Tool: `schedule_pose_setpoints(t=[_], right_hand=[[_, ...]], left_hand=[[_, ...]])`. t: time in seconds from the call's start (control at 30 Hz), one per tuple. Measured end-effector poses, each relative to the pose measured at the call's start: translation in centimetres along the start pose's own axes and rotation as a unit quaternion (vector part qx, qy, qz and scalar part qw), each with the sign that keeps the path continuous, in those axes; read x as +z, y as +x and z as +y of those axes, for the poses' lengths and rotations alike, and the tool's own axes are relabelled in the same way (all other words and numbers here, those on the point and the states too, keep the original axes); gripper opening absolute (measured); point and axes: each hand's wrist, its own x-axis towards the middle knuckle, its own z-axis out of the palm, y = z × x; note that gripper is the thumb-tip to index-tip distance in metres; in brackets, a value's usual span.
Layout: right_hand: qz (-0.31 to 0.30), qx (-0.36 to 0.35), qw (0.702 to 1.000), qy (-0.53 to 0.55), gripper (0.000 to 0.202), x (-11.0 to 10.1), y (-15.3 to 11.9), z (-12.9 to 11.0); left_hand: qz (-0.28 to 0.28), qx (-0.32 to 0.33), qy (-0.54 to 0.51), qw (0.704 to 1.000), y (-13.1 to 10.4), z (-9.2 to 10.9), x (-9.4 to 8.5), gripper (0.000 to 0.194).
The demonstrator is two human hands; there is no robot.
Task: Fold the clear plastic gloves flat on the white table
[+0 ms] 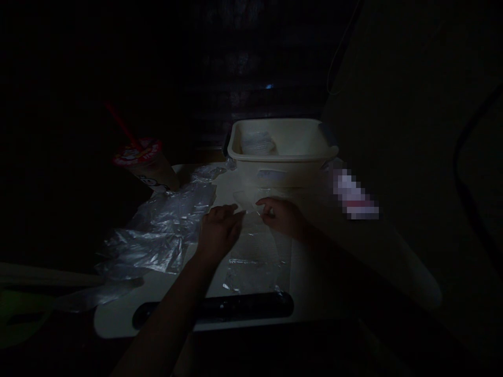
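Note:
A clear plastic bag (253, 251) lies flat in the middle of the pale table, its upper end between my hands. My left hand (219, 230) is at the bag's upper left, fingers bent and closed on its thin film. From the right, my right hand (281, 215) has its thumb and index finger curled together at the bag's upper right edge. Dim light makes the exact fingertip contact faint. Beyond both hands stands a cream plastic bin (291, 170) with a stack of clear, pale packets (257, 143) inside at its left.
Loose clear plastic bags (168, 225) are heaped on the left of the table (113, 319). Behind them stands a cup (143, 157) with a red lid and straw. A long black bar (247, 306) lies along the front edge. A blurred pale item (353, 196) is at the right.

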Motion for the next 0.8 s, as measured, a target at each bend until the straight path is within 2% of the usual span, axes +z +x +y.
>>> schedule_pose_setpoints(t=[0.17, 0.37, 0.5, 0.6, 0.7, 0.8], right_hand=[[-0.008, -0.002, 1.000, -0.004, 0.034, -0.22, -0.01, -0.02], [-0.002, 0.003, 1.000, -0.011, 0.031, -0.30, -0.04, -0.28], [0.001, -0.001, 1.000, -0.016, 0.030, -0.13, 0.02, -0.53], [-0.003, 0.002, 1.000, -0.014, 0.030, 0.00, 0.06, -0.63], [-0.007, -0.002, 1.000, -0.023, 0.031, 0.04, 0.11, -0.54], [0.014, -0.024, 0.998, -0.063, 0.033, -0.13, 0.11, -0.57]], left_hand=[[-0.025, -0.012, 0.059, 0.998, -0.33, 0.37, -0.17, 0.032], [0.010, -0.061, 0.030, 0.998, -0.34, 0.14, -0.05, 0.028], [0.030, -0.042, -0.003, 0.999, -0.23, 0.15, -0.10, 0.028], [0.012, -0.018, 0.019, 1.000, -0.31, 0.40, -0.18, 0.029], [-0.022, -0.023, 0.065, 0.997, -0.58, 0.67, -0.28, 0.032], [-0.043, -0.012, 0.090, 0.995, -0.89, 0.98, -0.47, 0.036]])
